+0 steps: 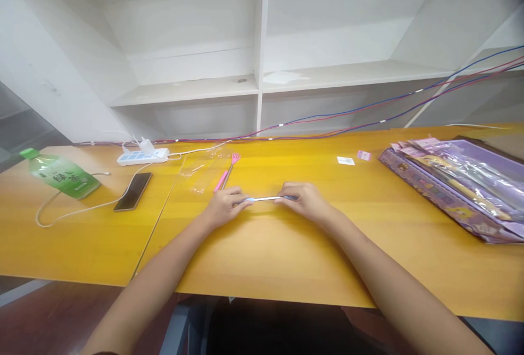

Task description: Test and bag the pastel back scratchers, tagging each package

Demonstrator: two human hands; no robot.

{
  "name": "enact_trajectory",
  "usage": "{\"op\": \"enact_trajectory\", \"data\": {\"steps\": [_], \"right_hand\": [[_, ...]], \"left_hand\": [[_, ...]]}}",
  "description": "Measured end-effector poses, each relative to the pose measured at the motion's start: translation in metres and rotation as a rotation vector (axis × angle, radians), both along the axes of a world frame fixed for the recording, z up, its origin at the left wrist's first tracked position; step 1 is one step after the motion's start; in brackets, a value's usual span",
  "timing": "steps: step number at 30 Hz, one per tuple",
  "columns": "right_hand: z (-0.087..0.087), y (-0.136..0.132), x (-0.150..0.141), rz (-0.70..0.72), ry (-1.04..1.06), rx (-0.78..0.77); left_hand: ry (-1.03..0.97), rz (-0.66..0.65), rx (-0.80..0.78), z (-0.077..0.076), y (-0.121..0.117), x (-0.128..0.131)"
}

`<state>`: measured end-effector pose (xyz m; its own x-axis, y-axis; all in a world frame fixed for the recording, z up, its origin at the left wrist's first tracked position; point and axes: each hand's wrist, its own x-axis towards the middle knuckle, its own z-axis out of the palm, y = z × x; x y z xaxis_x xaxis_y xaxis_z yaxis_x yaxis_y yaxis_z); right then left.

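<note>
Between my two hands, level above the wooden table, is a slim silvery rod with blue ends (268,198). My left hand (226,206) pinches its light blue end, thumb against fingers. At the other end, which looks darker blue, my right hand (305,200) is closed in a similar pinch. The fingers partly cover both ends, so the exact kind of tool is unclear. Just beyond my left hand lies a pink stick with a small claw-shaped head (234,160) and a metal shaft. Beside it rests a pink handle-like piece (220,180).
Clear plastic wrapping (200,168) lies behind my left hand. Leftward are a phone (133,191), a white power strip (141,157) with cables, and a tilted green bottle (61,174). A purple box (442,194) holding wrapped items sits right, near small cards (346,161).
</note>
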<state>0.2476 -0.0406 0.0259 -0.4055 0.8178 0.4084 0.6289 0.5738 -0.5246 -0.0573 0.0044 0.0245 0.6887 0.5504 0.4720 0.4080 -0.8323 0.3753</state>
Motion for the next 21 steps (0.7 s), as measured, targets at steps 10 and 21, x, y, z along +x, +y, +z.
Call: {"op": "enact_trajectory", "data": {"steps": [10,21], "right_hand": [[-0.004,-0.007,-0.017,-0.016,-0.029,0.025],[-0.017,-0.005,-0.026,-0.013,-0.062,0.014]], "left_hand": [[0.007,-0.002,0.009,-0.002,-0.007,0.006],[0.071,-0.017,-0.012,-0.010,-0.003,0.006]]}}
